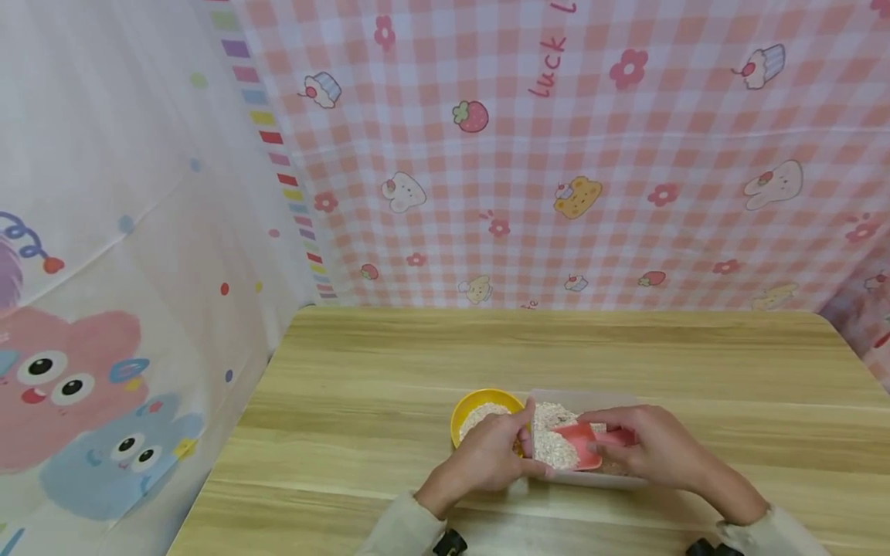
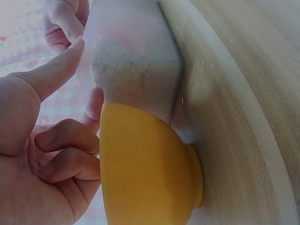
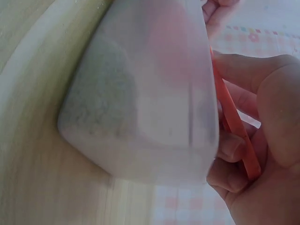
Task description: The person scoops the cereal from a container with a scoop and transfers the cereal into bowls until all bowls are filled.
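Observation:
A translucent plastic box (image 1: 603, 480) on the table holds pale flakes that look like oats (image 1: 552, 449). My right hand (image 1: 660, 449) grips the handle of a red scoop (image 1: 581, 444), whose blade is down among the flakes inside the box. At the box's left end, my left hand (image 1: 490, 454) holds the rim, thumb along the near edge and a fingertip against the end wall. Close beside that end stands a yellow bowl (image 2: 140, 164) with more flakes in it; in the left wrist view, curled fingers (image 2: 70, 164) of my left hand lie against its rim.
The wooden table (image 1: 361, 386) extends to both sides and behind the box. A pink checked cloth (image 1: 528, 170) hangs at its back edge, and a white printed cloth (image 1: 160, 270) hangs on the left. A few stray crumbs (image 2: 182, 100) lie on the tabletop.

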### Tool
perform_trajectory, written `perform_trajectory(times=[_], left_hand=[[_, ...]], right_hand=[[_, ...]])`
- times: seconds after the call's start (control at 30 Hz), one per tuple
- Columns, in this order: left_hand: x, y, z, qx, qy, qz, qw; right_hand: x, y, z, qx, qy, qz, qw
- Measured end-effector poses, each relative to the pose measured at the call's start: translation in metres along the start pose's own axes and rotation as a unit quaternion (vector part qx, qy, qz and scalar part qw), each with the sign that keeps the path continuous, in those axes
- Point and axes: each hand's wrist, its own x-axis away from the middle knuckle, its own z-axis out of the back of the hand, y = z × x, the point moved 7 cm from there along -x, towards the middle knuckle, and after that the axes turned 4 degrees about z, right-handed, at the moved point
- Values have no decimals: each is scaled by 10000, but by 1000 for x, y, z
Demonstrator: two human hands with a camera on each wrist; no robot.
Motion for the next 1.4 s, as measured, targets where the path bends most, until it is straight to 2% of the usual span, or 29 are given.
perform_trajectory(times=[0.2,0.4,0.63,1.17,1.4], left_hand=[[0,0,1,-60,-21,94,9999],[0,0,2,-58,-28,107,9999],[-1,-2,1,20,-79,185,9998],[2,-1,-1,30,34,119,9999],[3,-1,-1,199,39,90,9998]], right_hand=[[5,8,3,-553,-33,-294,9980],[8,13,3,-892,31,-338,9954],[11,19,0,-1565,-20,-474,9865],[16,24,2,-2092,332,-137,9772],[17,28,2,-1941,468,-328,9793]])
